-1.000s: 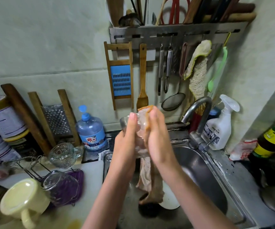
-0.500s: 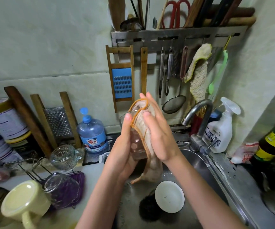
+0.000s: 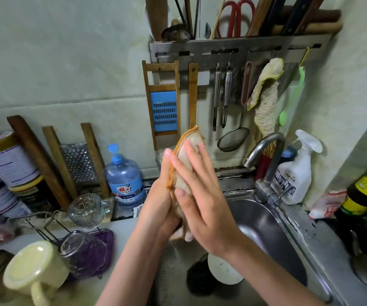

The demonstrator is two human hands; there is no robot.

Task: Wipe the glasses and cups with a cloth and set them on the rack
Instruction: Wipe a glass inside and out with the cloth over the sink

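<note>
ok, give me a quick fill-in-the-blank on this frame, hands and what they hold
1. The left hand grips a clear ____.
2. The right hand presses an orange-edged ____ flat against it.
3. Both hands are above the steel ____, left of the tap.

Missing words: glass; cloth; sink.

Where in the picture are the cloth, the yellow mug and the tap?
cloth [image 3: 192, 134], head view, top fold with the orange edge.
yellow mug [image 3: 32, 266], head view, round end facing the camera.
tap [image 3: 265, 141], head view, bend of the spout.
</note>
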